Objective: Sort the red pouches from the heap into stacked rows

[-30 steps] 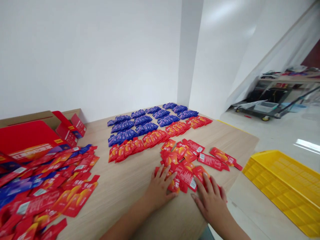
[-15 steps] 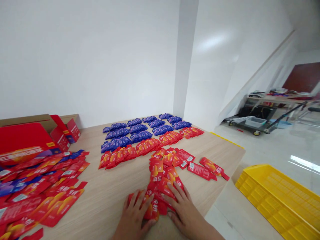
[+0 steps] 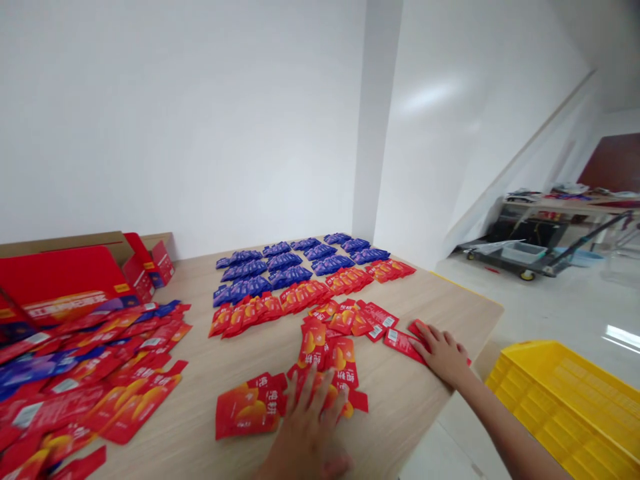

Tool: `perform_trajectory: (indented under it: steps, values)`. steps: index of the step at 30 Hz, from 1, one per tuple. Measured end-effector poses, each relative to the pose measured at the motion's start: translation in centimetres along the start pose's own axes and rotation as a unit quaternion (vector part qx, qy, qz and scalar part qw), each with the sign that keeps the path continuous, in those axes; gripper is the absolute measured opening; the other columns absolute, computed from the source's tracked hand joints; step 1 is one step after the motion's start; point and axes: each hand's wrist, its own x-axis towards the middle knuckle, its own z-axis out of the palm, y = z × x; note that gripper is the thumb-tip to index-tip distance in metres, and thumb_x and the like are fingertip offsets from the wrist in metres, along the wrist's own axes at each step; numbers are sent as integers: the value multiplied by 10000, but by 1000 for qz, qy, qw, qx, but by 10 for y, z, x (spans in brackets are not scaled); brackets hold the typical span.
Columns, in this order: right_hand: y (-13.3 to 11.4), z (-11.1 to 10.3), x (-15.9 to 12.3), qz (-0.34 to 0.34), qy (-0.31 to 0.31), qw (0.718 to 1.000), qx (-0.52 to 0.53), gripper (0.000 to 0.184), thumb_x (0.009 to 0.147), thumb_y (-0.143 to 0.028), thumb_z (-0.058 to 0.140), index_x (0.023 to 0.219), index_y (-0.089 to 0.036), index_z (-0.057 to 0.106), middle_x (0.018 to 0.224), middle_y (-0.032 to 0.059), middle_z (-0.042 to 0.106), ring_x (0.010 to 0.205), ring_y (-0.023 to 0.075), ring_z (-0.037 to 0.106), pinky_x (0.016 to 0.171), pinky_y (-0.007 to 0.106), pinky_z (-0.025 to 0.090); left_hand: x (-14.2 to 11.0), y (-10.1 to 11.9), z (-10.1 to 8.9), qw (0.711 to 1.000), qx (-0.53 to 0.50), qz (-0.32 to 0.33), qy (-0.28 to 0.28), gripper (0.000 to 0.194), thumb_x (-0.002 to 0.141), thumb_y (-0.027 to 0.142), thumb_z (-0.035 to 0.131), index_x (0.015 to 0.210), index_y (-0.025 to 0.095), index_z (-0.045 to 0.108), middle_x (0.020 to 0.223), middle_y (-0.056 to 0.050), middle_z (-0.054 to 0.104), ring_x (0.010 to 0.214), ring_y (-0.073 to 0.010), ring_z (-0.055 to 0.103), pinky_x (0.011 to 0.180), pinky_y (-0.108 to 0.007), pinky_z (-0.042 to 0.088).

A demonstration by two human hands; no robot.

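My left hand [image 3: 309,427] lies flat with fingers spread on a loose heap of red sachets [image 3: 320,363] near the front of the wooden table [image 3: 210,413]. My right hand [image 3: 443,350] reaches out to the right and rests, fingers apart, on red sachets [image 3: 400,341] near the table's right edge. Behind the heap, rows of red sachets [image 3: 305,297] and blue sachets [image 3: 295,260] lie in neat overlapping stacks.
A large mixed pile of red and blue sachets [image 3: 75,380] covers the table's left side, with red cartons [image 3: 65,280] behind it. A yellow plastic crate [image 3: 575,407] sits on the floor to the right. A cart [image 3: 520,257] stands farther back.
My right hand left the heap and moved right to the sachets near the table edge. My left hand stayed on the heap, which has spread, with one sachet now lying to its left.
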Motion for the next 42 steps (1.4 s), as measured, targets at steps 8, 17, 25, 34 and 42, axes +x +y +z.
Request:
perform_trajectory:
  steps: [8,17,25,34,42]
  values:
    - [-49,5,-58,-146,-9,989,20,505,896,-507,364,1376,-358,408,1484,51,355,1323,337,337,1008,555,283,28,6,-6,987,-91,-39,-128,638,823,562,485,1409,370,324,1460,-80,388,1342,-392,296,1019,-691,231]
    - [-150,-9,-156,-272,-61,949,144,551,872,-526,451,1387,-335,402,1492,132,314,1356,447,214,982,719,198,-81,-45,-16,996,10,-29,-79,541,866,382,477,1374,486,322,1420,53,447,1272,-282,440,1036,-486,372]
    - [-253,-42,-160,-538,-186,794,213,479,959,-370,352,1432,-336,282,1537,102,213,1385,371,187,1036,645,217,-176,-133,-33,981,102,-164,-28,447,871,392,457,1316,432,459,1366,-2,520,1266,-291,443,1056,-564,285]
    - [-265,-51,-60,-562,-13,774,293,289,910,-182,410,1127,-155,600,1084,118,646,1026,212,572,932,406,437,-137,-92,-51,975,50,-215,12,503,933,336,339,1422,221,329,1462,-107,382,1353,-241,325,1088,-478,292]
    - [-225,-11,-15,-498,-65,814,293,417,828,-113,429,1172,-244,623,1322,77,545,1278,265,401,1047,555,266,-55,-65,-37,957,-23,-235,-170,509,901,434,393,1394,312,381,1510,-87,292,1386,-346,216,1068,-599,217]
